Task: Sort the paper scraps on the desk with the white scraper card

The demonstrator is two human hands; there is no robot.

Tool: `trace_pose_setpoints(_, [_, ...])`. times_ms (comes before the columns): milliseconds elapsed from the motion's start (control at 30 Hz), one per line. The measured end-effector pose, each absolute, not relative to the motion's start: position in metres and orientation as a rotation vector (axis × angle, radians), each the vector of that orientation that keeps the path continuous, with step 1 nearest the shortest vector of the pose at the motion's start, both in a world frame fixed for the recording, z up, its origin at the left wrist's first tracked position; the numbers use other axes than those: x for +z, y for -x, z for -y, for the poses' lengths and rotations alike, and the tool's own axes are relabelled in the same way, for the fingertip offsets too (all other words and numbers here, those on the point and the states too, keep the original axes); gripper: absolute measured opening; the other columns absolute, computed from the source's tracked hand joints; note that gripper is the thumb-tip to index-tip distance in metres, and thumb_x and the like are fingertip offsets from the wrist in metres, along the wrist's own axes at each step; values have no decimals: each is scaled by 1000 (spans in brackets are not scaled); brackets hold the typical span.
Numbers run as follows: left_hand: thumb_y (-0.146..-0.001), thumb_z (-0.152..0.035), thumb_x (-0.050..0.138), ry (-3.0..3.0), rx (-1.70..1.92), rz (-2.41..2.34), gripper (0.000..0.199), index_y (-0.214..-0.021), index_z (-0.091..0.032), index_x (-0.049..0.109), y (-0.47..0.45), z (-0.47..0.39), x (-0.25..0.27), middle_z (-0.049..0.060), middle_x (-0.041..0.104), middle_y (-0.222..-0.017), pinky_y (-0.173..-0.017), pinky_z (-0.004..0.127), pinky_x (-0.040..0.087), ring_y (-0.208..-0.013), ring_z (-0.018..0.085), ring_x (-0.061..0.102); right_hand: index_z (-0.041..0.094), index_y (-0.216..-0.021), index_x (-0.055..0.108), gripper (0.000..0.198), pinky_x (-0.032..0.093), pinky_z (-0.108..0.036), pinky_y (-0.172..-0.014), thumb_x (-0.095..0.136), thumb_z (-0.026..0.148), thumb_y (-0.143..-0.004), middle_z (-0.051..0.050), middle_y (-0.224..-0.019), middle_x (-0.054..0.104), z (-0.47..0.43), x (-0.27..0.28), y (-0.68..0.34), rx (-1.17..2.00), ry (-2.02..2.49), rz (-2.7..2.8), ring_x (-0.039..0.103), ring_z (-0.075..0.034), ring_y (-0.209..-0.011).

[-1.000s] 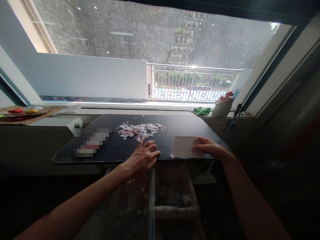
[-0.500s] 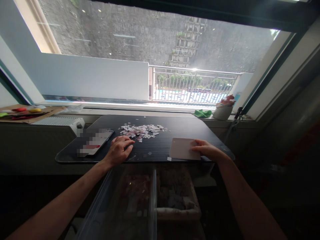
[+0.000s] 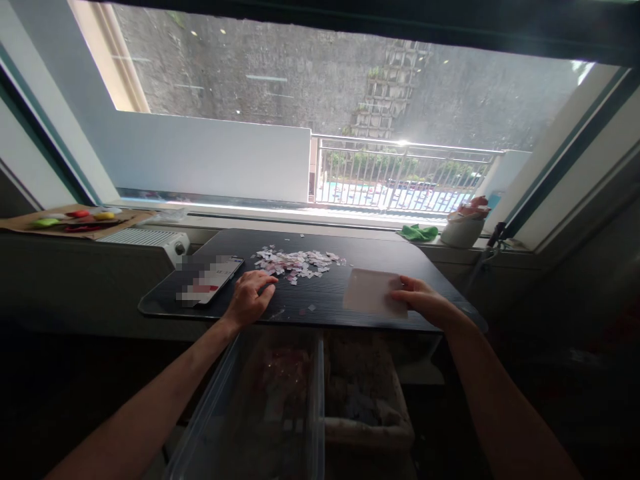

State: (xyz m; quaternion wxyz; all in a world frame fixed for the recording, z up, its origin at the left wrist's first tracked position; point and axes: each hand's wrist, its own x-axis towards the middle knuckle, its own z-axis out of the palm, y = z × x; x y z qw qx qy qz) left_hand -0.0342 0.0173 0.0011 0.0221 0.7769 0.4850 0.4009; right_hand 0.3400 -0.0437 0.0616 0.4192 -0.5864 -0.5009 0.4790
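My right hand [image 3: 423, 300] grips a pale, flat rectangular card [image 3: 373, 292] by its right edge, thumb and fingers on either side. The card is over the right half of the dark table [image 3: 370, 247], close to the front edge. My left hand [image 3: 253, 293] holds nothing, and its loosely bent fingers are apart above the tabletop. Just beyond those fingers lies a loose pile of small whitish paper pieces [image 3: 300, 262]. A few stray bits, such as a small grey square [image 3: 312, 308], lie nearer the front edge.
A phone [image 3: 215, 280], partly blurred out, lies left of my left hand. Below the table's front edge are a clear plastic bin [image 3: 320, 400] and a lined container [image 3: 370, 430]. On the sill stand a green cloth [image 3: 419, 232] and a whitish pot [image 3: 457, 230].
The view has swung slightly left. The card in my right hand has tilted and risen a little, and the small white piece by its lower left corner no longer shows. My left hand has barely moved.
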Motion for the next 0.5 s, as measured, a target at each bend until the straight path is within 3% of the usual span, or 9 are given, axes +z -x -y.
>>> trace_pose_setpoints(167, [-82,-27,48,-2402,1242,-1532,24,-89,-23,71,33,-17,0,4,71,-95,-96,42,44,-101,23,60,22,-80,62,29,52,-29,-63,73,18,-54,-1,-74,70,23,38,-297,1086,1444,1189,65,-18,-69])
trace_pose_setpoints(500, [-82,-25,49,-2394,1245,-1532,23,-89,-21,70,31,-17,-1,6,71,-94,-95,43,45,-101,24,60,19,-79,66,29,54,-29,-63,74,21,-52,-2,-77,73,32,31,-254,1219,1345,1261,67,-19,-70])
